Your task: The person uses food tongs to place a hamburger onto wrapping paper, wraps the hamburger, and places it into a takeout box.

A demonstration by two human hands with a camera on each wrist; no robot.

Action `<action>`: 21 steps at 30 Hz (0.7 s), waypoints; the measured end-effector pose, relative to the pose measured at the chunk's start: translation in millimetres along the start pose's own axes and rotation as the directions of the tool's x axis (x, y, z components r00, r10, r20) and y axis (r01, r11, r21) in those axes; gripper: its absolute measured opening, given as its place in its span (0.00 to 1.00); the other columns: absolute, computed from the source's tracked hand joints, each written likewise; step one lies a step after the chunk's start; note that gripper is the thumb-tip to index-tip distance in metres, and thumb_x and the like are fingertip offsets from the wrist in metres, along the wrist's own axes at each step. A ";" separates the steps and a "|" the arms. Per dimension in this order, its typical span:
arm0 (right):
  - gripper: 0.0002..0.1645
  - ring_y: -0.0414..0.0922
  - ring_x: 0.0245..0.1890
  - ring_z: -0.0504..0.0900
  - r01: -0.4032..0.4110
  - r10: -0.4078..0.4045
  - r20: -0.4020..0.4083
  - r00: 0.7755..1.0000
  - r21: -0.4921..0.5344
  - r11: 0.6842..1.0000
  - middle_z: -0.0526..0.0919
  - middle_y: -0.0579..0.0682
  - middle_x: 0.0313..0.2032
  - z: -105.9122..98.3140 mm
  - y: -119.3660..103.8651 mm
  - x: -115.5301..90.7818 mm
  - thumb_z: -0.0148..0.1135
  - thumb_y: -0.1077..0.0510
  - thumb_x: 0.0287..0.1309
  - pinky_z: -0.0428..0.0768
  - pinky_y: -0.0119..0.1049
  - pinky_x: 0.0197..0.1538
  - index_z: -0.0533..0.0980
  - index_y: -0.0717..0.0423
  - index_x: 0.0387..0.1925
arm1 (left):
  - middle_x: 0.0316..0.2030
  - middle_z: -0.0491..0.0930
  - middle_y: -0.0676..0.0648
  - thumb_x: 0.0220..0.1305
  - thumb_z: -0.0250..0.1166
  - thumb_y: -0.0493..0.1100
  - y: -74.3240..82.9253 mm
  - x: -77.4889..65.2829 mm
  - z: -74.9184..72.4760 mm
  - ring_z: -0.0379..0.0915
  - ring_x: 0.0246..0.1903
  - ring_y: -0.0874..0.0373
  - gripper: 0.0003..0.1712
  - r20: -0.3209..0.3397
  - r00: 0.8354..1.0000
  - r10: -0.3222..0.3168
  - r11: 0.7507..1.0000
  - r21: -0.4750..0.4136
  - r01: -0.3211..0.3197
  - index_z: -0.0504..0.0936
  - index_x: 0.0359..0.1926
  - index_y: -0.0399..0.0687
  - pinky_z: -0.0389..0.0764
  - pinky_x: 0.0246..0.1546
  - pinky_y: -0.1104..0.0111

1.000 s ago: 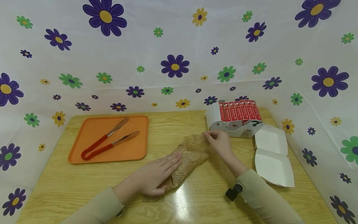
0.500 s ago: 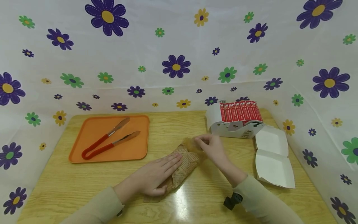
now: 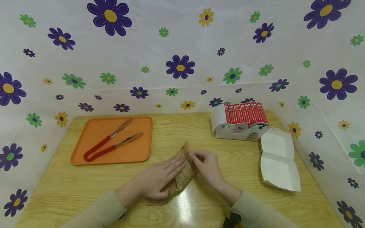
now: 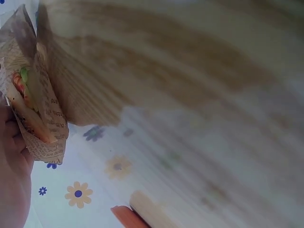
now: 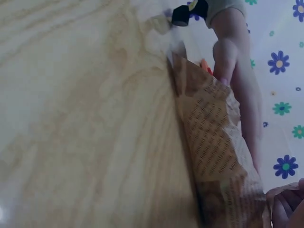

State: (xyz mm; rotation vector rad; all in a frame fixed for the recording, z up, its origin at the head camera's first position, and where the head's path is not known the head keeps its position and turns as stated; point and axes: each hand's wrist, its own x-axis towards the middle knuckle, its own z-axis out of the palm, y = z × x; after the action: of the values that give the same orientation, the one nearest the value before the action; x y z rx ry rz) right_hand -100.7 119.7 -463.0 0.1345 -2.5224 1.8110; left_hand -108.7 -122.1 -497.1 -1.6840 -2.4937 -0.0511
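A sandwich [image 4: 32, 118] in brown newsprint wrapping paper [image 3: 184, 178] lies aslant on the table in front of me. Bread, something red and a green leaf show at the opening of the paper in the left wrist view. My left hand [image 3: 156, 180] rests palm down on the wrap, its fingers straight across it. At the far end, my right hand [image 3: 209, 167] pinches the edge of the paper between thumb and fingers, close beside the left fingertips. In the right wrist view the printed side of the wrap stands along the tabletop, with the right hand partly cut off at the corner.
An orange tray [image 3: 143, 124] at the back left bears tongs [image 3: 98, 147] with red handles. At the back right stands a white holder [image 3: 238, 134] with several red packets. Beside it lies an unfolded white clamshell box [image 3: 279, 169]. A flowered curtain [image 3: 182, 41] encloses the table [image 3: 174, 126].
My right hand has moved left and toward me, folding the far end of the paper over onto the wrap. The left hand has stayed in place.
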 end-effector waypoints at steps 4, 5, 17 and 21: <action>0.12 0.58 0.58 0.89 0.027 -0.027 0.000 1.000 0.022 0.999 0.91 0.61 0.52 5.0 3.4 -6.9 0.66 0.67 0.70 0.87 0.37 0.61 0.87 0.65 0.51 | 0.85 0.46 0.38 0.66 0.61 0.61 0.7 -1.2 2.6 0.45 0.85 0.45 0.57 0.019 1.000 -0.014 1.000 0.012 0.014 0.49 0.84 0.35 0.59 0.84 0.59; 0.12 0.57 0.59 0.89 0.029 -0.029 0.001 1.000 0.024 0.999 0.90 0.61 0.53 5.6 4.2 -8.1 0.66 0.67 0.70 0.87 0.38 0.62 0.87 0.65 0.52 | 0.85 0.46 0.38 0.67 0.61 0.62 0.9 -1.6 3.2 0.45 0.85 0.45 0.57 0.020 1.000 -0.016 1.000 0.017 0.016 0.49 0.84 0.35 0.59 0.84 0.58; 0.22 0.59 0.66 0.83 0.389 -0.359 0.159 0.920 -0.248 0.887 0.84 0.60 0.64 7.0 24.7 -27.3 0.64 0.69 0.68 0.79 0.55 0.71 0.81 0.66 0.63 | 0.86 0.39 0.36 0.79 0.50 0.68 1.8 -10.8 2.8 0.40 0.86 0.45 0.54 0.078 0.985 -0.152 0.984 -0.086 0.159 0.43 0.85 0.36 0.54 0.85 0.56; 0.28 0.55 0.66 0.83 0.524 -0.463 0.248 0.851 -0.464 0.714 0.83 0.58 0.66 8.7 27.6 -32.2 0.68 0.64 0.64 0.80 0.52 0.71 0.80 0.63 0.65 | 0.86 0.40 0.36 0.79 0.49 0.70 0.2 -12.0 2.5 0.40 0.86 0.45 0.55 0.076 0.982 -0.174 0.975 -0.125 0.182 0.43 0.84 0.34 0.53 0.84 0.57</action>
State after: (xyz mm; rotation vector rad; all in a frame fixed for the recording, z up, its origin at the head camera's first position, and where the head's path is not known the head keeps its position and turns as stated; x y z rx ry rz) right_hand -70.9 121.9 -494.4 0.8261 -2.5918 0.9096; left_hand -104.4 -132.9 -501.1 -1.5242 -2.7396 -0.1849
